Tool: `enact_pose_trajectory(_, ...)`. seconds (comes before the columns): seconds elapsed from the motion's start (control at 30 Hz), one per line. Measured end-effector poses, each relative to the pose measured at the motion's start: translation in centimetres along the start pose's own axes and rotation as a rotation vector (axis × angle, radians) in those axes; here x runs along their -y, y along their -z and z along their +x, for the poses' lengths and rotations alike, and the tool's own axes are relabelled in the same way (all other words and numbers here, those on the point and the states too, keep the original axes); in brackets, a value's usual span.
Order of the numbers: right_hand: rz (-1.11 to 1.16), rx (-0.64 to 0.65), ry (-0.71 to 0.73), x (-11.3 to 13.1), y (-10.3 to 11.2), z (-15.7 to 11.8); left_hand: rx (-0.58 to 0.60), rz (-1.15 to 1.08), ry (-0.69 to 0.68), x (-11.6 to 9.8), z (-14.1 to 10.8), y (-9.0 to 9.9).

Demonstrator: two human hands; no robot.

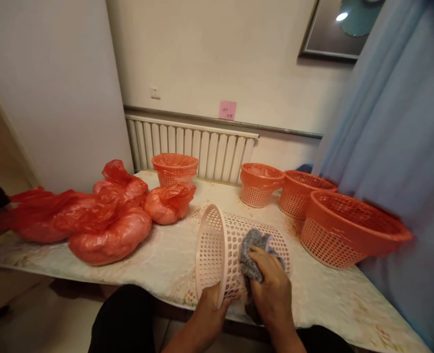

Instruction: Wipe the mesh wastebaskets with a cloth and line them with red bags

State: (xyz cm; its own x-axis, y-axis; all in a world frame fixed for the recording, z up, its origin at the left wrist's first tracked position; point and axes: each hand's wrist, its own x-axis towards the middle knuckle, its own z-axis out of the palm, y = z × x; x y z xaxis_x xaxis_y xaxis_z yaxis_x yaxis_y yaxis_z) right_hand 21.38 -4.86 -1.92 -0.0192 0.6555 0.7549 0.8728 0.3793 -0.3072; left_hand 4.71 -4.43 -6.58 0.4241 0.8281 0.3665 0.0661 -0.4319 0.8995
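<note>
- Pale pink perforated plastic basket [234,240]: on its side, in front of white slatted radiator [191,139].
- Left hand [211,308]: fingers gripping basket rim.
- Right hand [274,287]: fingers bunching grey fabric cloth [251,260] against basket wall.
- Wiping well likely needs: steady rim, even pressure.

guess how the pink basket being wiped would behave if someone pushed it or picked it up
The pink basket is probably light for its size, being hollow and full of holes. It seems fairly stiff, since its rim looks undented where the left hand grips it. Turned on its side, its round body would likely roll if pushed.
</note>
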Motion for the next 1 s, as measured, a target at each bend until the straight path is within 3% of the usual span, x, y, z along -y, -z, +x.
enact_pose_trajectory(0.1,0.050,0.023,0.131,2.7,-0.4,1.3,-0.015,-0.023,-0.006,0.1,-0.2,0.1)
enact_pose_trajectory(0.2,0.042,0.020,0.159,2.0,-0.9,3.2,-0.051,-0.004,0.035,0.5,-0.4,0.3)
enact_pose_trajectory(0.33,-0.081,0.046,0.099,-2.5,-1.1,4.9,-0.058,0.017,0.057,0.8,-0.6,0.3)
enact_pose_trajectory(0.47,-0.248,0.070,-0.016,-7.3,-0.2,4.5,-0.053,0.028,0.060,0.8,-0.7,0.3)
enact_pose_trajectory(0.7,-0.362,0.034,-0.282,-13.9,1.3,0.3,-0.068,0.006,0.045,1.0,-0.8,0.3)
enact_pose_trajectory(0.8,-0.383,0.124,-0.429,-17.4,1.3,-2.1,-0.139,0.017,0.060,0.6,-0.2,1.0)
enact_pose_trajectory(0.9,-0.391,0.265,-0.508,-20.3,1.1,-4.0,-0.178,0.069,0.032,-0.7,0.8,2.3)
enact_pose_trajectory(1.0,-0.404,0.261,-0.478,-21.6,1.0,-4.5,-0.130,0.232,-0.069,-2.9,1.8,3.9)
